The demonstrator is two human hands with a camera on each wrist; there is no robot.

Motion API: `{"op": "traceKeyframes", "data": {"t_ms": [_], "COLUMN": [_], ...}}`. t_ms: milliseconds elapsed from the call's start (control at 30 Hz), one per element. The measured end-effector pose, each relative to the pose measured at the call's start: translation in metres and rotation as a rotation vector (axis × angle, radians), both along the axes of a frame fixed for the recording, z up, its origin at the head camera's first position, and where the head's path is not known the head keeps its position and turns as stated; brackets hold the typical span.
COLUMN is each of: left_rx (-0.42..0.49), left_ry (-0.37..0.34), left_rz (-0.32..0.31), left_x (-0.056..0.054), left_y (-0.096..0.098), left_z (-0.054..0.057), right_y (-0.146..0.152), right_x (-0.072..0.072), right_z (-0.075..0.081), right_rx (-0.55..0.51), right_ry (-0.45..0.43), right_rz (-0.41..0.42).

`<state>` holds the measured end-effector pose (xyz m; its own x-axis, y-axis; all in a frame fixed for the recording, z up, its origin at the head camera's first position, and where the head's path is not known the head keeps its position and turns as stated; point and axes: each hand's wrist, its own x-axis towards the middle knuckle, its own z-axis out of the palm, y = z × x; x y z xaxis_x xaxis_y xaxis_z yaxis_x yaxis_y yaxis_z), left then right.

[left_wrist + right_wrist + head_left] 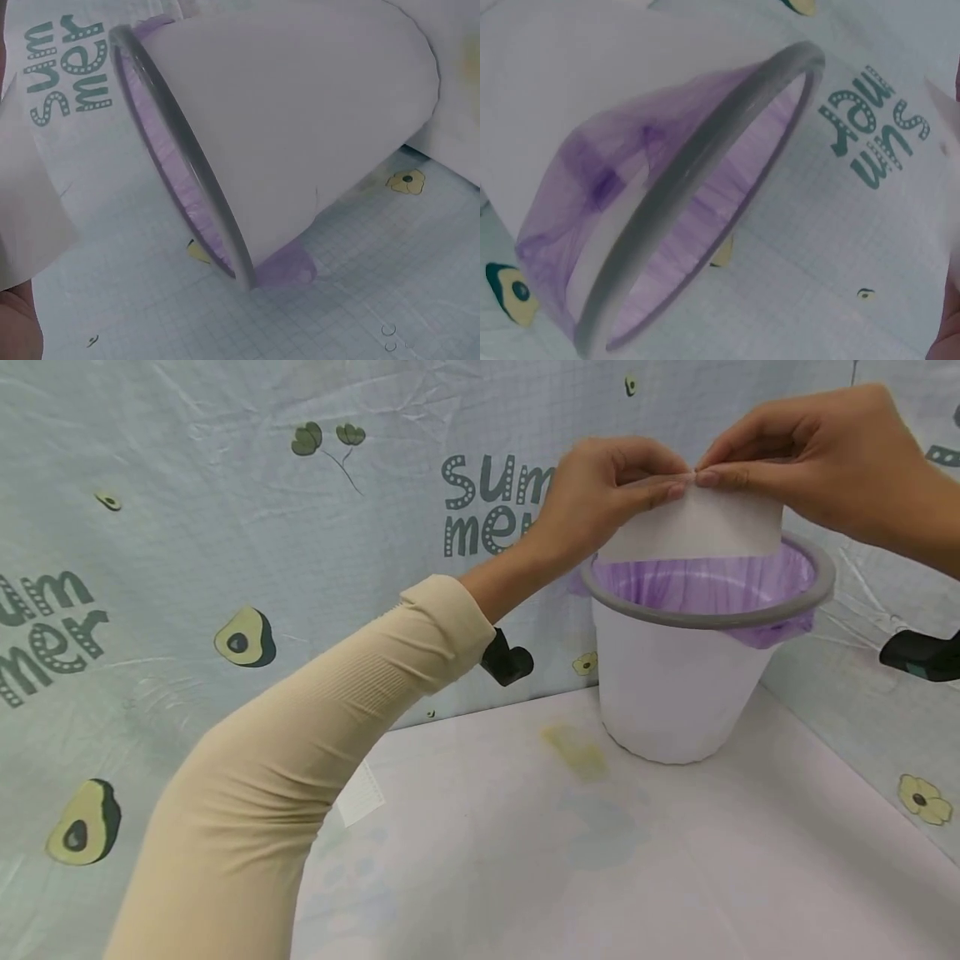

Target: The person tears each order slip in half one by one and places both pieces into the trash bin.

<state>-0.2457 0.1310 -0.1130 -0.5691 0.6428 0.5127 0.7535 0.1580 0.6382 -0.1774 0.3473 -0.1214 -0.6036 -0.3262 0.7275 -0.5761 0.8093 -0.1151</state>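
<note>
Both hands hold a sheet of white paper (697, 527) by its top edge, above the front of a waste bin. My left hand (611, 485) pinches it between thumb and fingers; my right hand (817, 460) pinches right beside, the fingertips nearly meeting. Below the paper stands the white bin (675, 693), with a grey rim ring (705, 620) and a purple bag (780, 577) lining it. In the left wrist view, part of the paper (30, 202) shows at the left edge. The right wrist view shows the purple bag (577, 187) folded out over the rim.
The bin stands on a white table (525, 860) in the corner, against a patterned cloth (225, 527). A small printed paper (360, 795) lies partly behind the left sleeve. Dark objects appear behind the left forearm (506, 658) and at the right edge.
</note>
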Motion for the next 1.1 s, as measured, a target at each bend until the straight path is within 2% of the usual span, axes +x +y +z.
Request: {"op": "traceKeyframes", "data": {"t_ms": [67, 167, 333, 600, 733, 900, 1100], "left_rx": [-0.059, -0.143, -0.188, -0.139, -0.088, -0.065, -0.071], "left_ry": [0.002, 0.018, 0.049, 0.016, 0.007, 0.045, 0.064], "left_rz": [-0.011, 0.018, 0.084, 0.055, 0.023, -0.018, -0.008], "left_x": [-0.002, -0.005, -0.007, -0.011, -0.014, -0.022, -0.028], "left_y": [0.0, 0.001, 0.002, 0.003, 0.003, 0.001, -0.001], "left_z": [0.0, 0.0, -0.002, -0.007, -0.008, -0.007, -0.007], "right_y": [0.003, 0.006, 0.009, 0.013, 0.012, 0.01, 0.008], "right_x": [-0.003, -0.009, -0.017, -0.02, -0.02, -0.022, -0.027], "right_z": [0.002, 0.004, 0.006, 0.008, 0.007, 0.007, 0.008], "right_rx": [0.033, 0.102, 0.174, 0.142, 0.125, 0.12, 0.118], "right_ry": [-0.02, -0.017, -0.046, -0.139, -0.129, -0.095, -0.114], "right_rz": [0.015, 0.053, 0.045, -0.016, -0.012, 0.008, -0.006]}}
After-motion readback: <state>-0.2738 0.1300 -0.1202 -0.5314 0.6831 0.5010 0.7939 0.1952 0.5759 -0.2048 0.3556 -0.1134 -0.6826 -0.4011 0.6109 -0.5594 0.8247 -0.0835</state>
